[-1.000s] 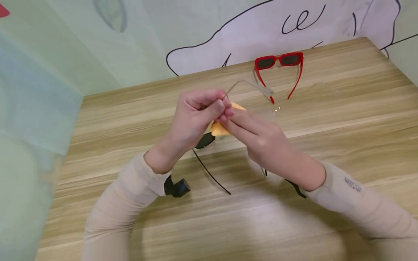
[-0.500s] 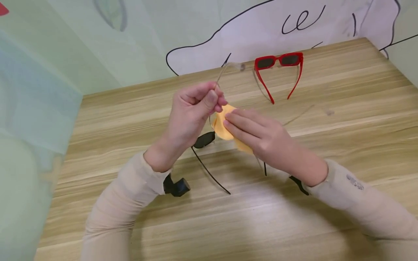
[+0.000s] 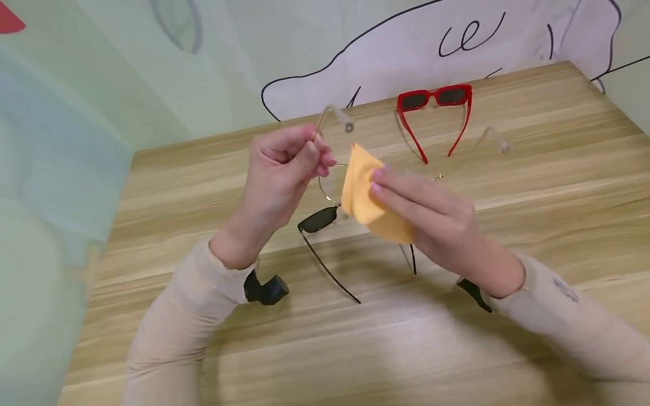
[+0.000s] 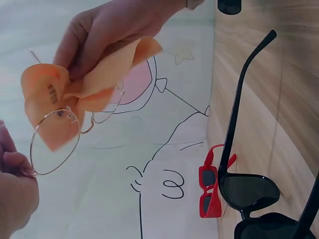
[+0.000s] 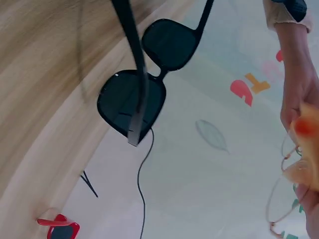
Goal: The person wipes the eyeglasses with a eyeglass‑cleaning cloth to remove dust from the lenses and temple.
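Observation:
My left hand pinches a pair of thin gold-rimmed eyeglasses near one hinge, above the table. In my right hand is a folded orange cleaning cloth, gripped between thumb and fingers. From the left wrist, one round lens rim shows in front of the cloth, and part of the other rim lies beside it. Whether the cloth touches a lens is unclear. Below the hands, black sunglasses lie on the table, partly hidden by the cloth and right hand.
Red sunglasses stand at the back of the wooden table, arms toward me. A wall with line drawings rises behind the table's back edge. A black wrist camera sticks out by the left sleeve.
My left hand has moved left with the eyeglasses, whose arms have turned. My right hand has shifted right with the cloth, which now shows more fully. Both pairs of sunglasses have stayed put.

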Demonstrator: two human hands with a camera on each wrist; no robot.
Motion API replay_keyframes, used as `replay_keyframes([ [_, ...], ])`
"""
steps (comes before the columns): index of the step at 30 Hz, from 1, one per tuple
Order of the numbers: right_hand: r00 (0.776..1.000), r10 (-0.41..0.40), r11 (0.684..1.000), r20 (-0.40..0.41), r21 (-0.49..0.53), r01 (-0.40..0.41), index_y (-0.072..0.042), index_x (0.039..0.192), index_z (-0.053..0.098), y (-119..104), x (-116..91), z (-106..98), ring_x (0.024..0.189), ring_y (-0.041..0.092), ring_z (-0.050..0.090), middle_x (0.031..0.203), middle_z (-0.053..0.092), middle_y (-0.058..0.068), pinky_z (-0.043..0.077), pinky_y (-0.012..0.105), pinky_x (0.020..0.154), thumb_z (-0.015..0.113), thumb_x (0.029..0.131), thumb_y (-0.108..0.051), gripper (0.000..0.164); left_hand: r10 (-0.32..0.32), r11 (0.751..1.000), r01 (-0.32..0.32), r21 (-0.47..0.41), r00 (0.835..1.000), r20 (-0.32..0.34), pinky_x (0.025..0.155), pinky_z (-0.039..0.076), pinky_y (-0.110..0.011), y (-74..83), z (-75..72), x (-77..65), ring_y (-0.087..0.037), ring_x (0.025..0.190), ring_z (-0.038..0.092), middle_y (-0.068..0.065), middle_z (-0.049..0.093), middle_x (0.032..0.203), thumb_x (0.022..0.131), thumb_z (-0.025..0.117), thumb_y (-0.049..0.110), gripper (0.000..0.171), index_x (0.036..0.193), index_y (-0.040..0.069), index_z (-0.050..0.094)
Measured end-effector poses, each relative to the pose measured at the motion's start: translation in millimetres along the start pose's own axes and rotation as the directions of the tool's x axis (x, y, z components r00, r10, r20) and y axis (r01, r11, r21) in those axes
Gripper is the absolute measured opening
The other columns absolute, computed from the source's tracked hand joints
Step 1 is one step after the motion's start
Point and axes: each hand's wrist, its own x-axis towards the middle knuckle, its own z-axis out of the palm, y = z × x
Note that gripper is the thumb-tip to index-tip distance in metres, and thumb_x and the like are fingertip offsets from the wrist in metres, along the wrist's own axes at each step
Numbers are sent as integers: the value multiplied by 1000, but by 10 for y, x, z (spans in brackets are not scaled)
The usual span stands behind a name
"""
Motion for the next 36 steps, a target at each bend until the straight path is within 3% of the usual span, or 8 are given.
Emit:
replay_keyframes([
  [2,984,73,996,-160,-34,-79,0,101,71,-18,-8,-24,92,31,66,100,68,18,51,39,84,56,87,9,22,4,1000,-4,-5,1000,3,61,50,-18,-8,0,-2,-7,69,63,0,67,75,78,73,19,10,83,10,72],
  [5,918,103,982,-383,-107,-155,-2,95,73,-39,-12,-72,85,34,67,92,68,19,52,41,80,55,84,11,25,5,1000,-5,-14,1000,9,61,50,-18,-12,2,-1,-8,69,64,-1,67,76,78,73,18,10,84,10,72],
  [8,896,71,968,-439,-185,-167,-1,92,74,-58,-23,-136,80,36,67,89,69,20,53,43,78,53,81,11,26,10,1000,-10,-8,1000,15,61,50,-18,-13,4,4,-7,69,63,-1,67,76,78,73,18,10,84,10,72],
  [10,934,75,949,-349,-261,-174,-2,94,73,-69,-44,-166,81,35,67,93,69,17,52,41,79,57,82,11,24,15,1000,-15,-8,1000,18,61,50,-17,-10,8,3,-7,69,63,0,67,76,78,73,19,10,84,11,72],
  [13,987,145,921,-65,-355,-159,0,102,70,-79,-82,-204,90,31,65,102,68,13,50,38,85,56,80,17,30,18,1000,-18,-21,1000,19,61,50,-17,-10,25,-5,-7,69,63,0,67,75,79,72,19,9,83,10,72],
  [18,946,200,926,257,-365,-96,6,109,64,-52,-147,-207,100,31,61,110,64,16,47,39,90,54,73,25,42,33,999,-33,-40,999,14,60,50,-18,-1,61,-15,-7,68,63,-1,67,76,79,72,17,9,83,9,72],
  [25,902,203,897,381,-441,-16,7,109,63,0,-184,-216,101,34,61,110,62,19,51,43,81,61,76,18,35,74,996,-77,-51,996,-54,58,49,-17,45,11,4,-8,66,63,-3,68,73,79,71,13,9,83,5,70],
  [36,912,215,924,349,-374,-75,10,106,63,59,-141,-119,95,32,63,107,63,19,52,41,80,65,72,22,36,71,996,-72,-59,997,-32,59,49,-17,20,13,-22,-7,68,64,-1,68,78,80,71,14,9,89,11,73],
])
